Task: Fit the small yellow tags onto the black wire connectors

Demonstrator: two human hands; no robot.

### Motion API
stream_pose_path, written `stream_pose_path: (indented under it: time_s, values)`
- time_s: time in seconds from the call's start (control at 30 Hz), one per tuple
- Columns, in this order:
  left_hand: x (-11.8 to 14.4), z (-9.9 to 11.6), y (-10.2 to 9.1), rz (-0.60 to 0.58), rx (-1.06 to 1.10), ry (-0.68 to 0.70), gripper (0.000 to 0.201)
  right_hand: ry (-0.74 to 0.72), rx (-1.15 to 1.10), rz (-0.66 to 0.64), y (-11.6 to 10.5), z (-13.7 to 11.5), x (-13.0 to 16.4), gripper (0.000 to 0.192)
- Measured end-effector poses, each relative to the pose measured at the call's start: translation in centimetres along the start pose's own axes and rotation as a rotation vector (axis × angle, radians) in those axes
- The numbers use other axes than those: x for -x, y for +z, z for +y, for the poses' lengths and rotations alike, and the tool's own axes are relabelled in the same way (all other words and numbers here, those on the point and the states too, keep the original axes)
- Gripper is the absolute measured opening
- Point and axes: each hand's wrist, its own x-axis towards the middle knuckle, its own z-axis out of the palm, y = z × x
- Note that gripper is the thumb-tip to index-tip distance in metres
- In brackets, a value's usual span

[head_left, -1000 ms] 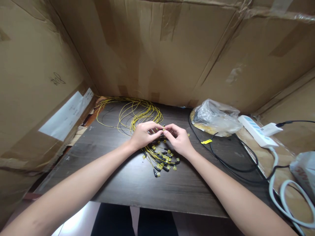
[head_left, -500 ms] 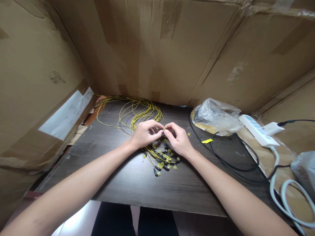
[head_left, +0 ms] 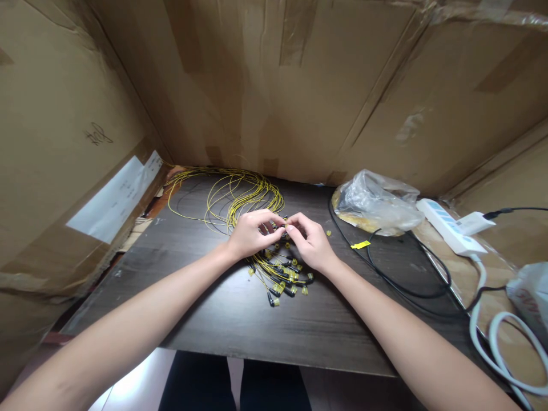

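Note:
My left hand (head_left: 253, 233) and my right hand (head_left: 311, 242) meet fingertip to fingertip above the dark tabletop. Between the pinched fingers is a small yellow cap; my left fingers close on a dark cable end beside it, mostly hidden. Below and between my hands lies a pile of black cable connectors (head_left: 282, 279), several fitted with clear yellow caps (head_left: 304, 290). Thin yellow cables (head_left: 257, 191) run from the pile under my left hand and coil at the back of the table.
Cardboard walls (head_left: 257, 85) enclose the back and sides of the table (head_left: 240, 331). At the right are a clear plastic bag (head_left: 379, 200), a black cable (head_left: 385, 279) with a yellow tag, and a white power strip (head_left: 449, 228). One loose yellow cap (head_left: 329, 233) lies right of my hands.
My hands stay together in the same place, with only slight finger movement at the small piece. The pile and the cables look unchanged.

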Motion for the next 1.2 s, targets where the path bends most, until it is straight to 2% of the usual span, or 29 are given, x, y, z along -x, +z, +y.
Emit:
stream_pose_path:
  time_s: [0.17, 0.4, 0.6, 0.83, 1.03, 1.1, 1.2]
  values:
    - [0.02, -0.05, 0.04, -0.005, -0.001, 0.048, 0.010, 0.020, -0.003, -0.048, 0.05, 0.35, -0.01, 0.040]
    - [0.04, -0.20, 0.12, 0.021, 0.024, -0.016, 0.009, 0.012, -0.038, 0.005, 0.04, 0.05, 0.01, 0.016]
    - [0.04, -0.06, 0.08, -0.007, 0.023, 0.009, 0.011, 0.030, -0.007, -0.052, 0.01, 0.40, 0.00, 0.040]
    - [0.04, -0.21, 0.08, 0.008, 0.033, -0.028, 0.010, 0.025, -0.050, 0.001, 0.05, 0.12, 0.05, 0.019]
    - [0.05, -0.20, 0.11, -0.013, 0.038, 0.004, 0.011, 0.039, -0.025, -0.053, 0.10, 0.52, -0.01, 0.040]
    - [0.07, -0.16, 0.15, -0.012, 0.036, -0.006, 0.010, 0.045, -0.031, -0.042, 0.10, 0.48, -0.01, 0.039]
    - [0.09, -0.17, 0.18, 0.002, 0.035, -0.038, 0.009, 0.049, -0.066, -0.015, 0.08, 0.28, 0.01, 0.027]
